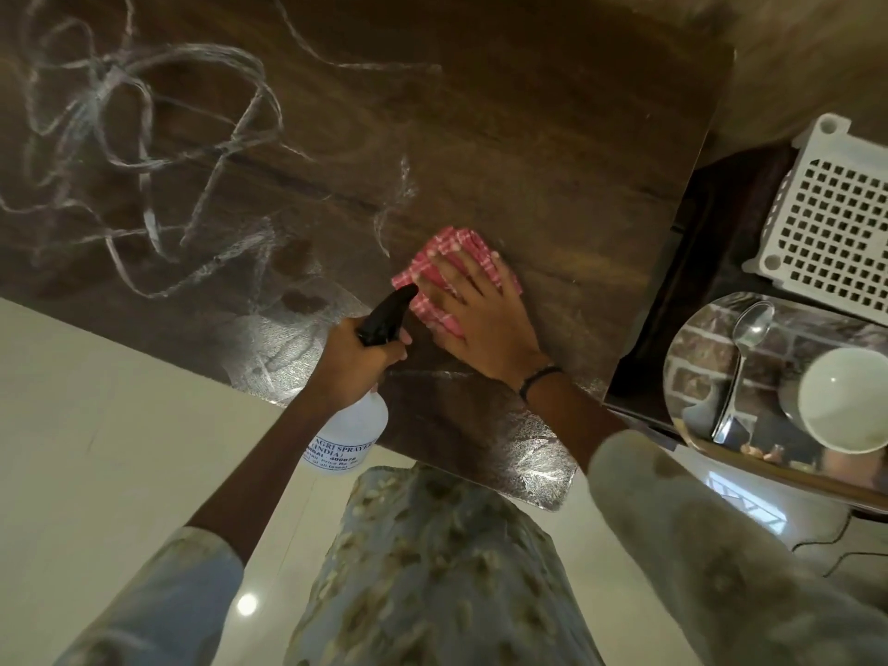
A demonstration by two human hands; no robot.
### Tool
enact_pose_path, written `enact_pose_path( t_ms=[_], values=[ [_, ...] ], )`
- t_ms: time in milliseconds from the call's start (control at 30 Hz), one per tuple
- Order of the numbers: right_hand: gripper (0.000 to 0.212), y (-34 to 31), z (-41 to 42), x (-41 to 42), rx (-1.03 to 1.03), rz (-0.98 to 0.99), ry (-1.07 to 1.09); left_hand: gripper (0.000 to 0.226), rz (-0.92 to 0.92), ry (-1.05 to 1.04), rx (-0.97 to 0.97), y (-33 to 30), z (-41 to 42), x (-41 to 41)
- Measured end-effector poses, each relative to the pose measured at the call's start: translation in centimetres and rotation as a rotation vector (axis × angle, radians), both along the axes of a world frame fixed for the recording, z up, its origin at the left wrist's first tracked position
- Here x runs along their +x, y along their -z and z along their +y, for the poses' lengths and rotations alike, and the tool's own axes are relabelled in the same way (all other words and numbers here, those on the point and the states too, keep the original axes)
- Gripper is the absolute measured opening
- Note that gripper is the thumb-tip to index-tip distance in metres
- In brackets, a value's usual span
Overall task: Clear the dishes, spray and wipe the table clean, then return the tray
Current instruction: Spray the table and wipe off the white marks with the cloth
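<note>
The red-and-white checked cloth (451, 276) lies bunched on the dark wooden table (528, 137), a little right of the middle of the view and near the table's front edge. The right hand (475, 319) rests flat on top of it, fingers spread and straight, pressing it to the wood; the cloth pokes out beyond the fingertips at 12 o'clock and beside the hand at 9 o'clock. A dark band (538, 379) circles that wrist.

Just at 8 o'clock from the cloth, the left hand (358, 362) grips the neck of a clear spray bottle (348, 437), fingers curled round it below the black trigger head (387, 314), whose nozzle points toward the cloth. The bottle's body hangs past the table's near edge.

Whitish streaks (144, 151) loop across the tabletop toward 10 o'clock.

Off at 3 o'clock, on a lower surface, sits a shiny steel tray (711, 358) holding a spoon (740, 367) and a white bowl (845, 398). A white perforated plastic basket (826, 218) stands just behind it.
</note>
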State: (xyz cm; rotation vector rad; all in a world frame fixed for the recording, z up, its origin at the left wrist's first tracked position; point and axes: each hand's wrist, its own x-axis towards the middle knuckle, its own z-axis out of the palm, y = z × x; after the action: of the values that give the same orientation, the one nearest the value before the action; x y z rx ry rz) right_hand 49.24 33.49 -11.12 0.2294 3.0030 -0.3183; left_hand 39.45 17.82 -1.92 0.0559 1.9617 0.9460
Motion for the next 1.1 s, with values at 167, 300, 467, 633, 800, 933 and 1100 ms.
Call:
enact_pose_path(
  t_ms=[167, 300, 467, 633, 800, 933, 1100],
  values=[
    [0.061, -0.7, 5.0, 2.2, 0.050, -0.027, 0.179, 0.010, -0.025, -0.041, 0.041, -0.1, -0.7, 0.0],
    [0.060, -0.7, 4.0, -3.0, 0.004, -0.042, 0.397, 0.012, -0.038, -0.020, 0.091, -0.3, -1.5, 0.1],
    [0.061, -0.3, -1.1, -6.6, -0.038, -0.022, 0.272, 0.012, -0.062, -0.057, 0.096, -0.2, -2.5, 0.3],
    [0.058, -0.8, -3.9, -0.9, -0.026, 0.003, 0.005, 0.018, -0.019, -0.034, 0.122, -0.2, -3.3, 1.0],
    [0.058, -1.0, 1.8, 3.6, 0.055, -0.054, 0.041, 0.012, -0.054, -0.068, 0.113, -0.4, -4.6, 1.6],
    [0.061, -1.0, 2.6, 0.1, 0.037, -0.069, 0.285, 0.008, -0.026, -0.038, 0.119, -0.3, -5.9, 2.7],
    [0.061, -0.6, -1.6, -2.7, -0.019, -0.046, 0.179, 0.015, -0.022, 0.030, 0.110, 0.8, -7.7, 5.0]
  ],
)
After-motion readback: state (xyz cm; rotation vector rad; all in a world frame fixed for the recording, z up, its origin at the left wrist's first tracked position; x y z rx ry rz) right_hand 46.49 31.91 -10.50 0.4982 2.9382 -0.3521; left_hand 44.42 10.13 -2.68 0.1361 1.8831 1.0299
